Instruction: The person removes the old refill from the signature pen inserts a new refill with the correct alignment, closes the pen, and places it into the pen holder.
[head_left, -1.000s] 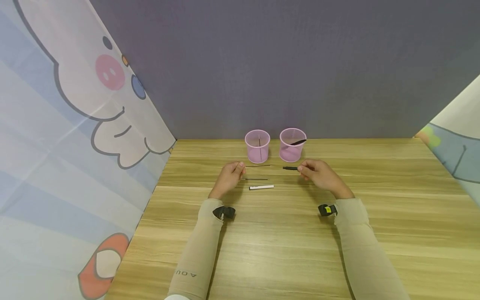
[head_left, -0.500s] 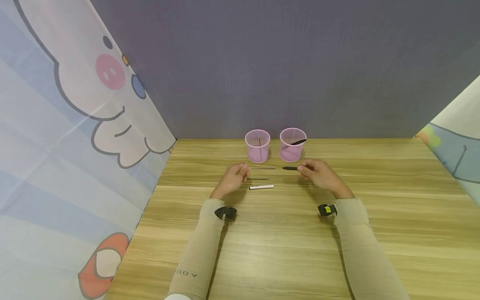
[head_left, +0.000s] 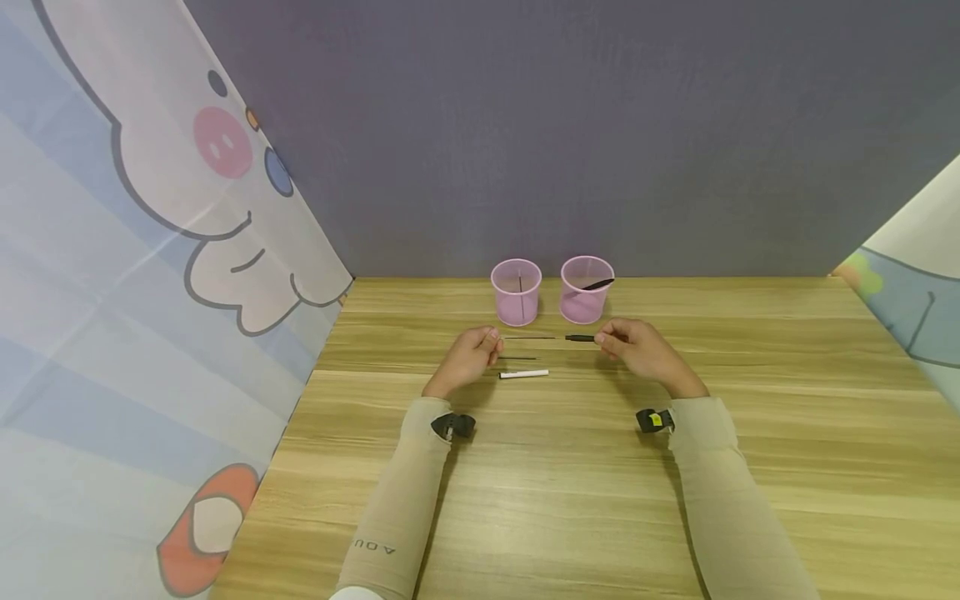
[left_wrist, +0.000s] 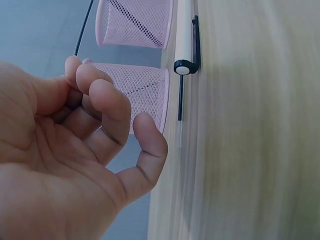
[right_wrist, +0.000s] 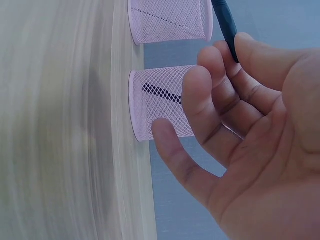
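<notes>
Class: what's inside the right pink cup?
A black stick leans inside the cup, its top past the rim; its lower part shows only through the mesh. In the right wrist view, the right hand covers its top. The cup's floor is indistinct.

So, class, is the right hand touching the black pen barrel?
Touching. The right wrist view shows the right hand pinching the black pen barrel between thumb and finger.

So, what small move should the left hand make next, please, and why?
I'd probably ease the thin rod toward the black pen part: the left hand pinches one, the right hand the other, and a small gap separates their ends.
</notes>
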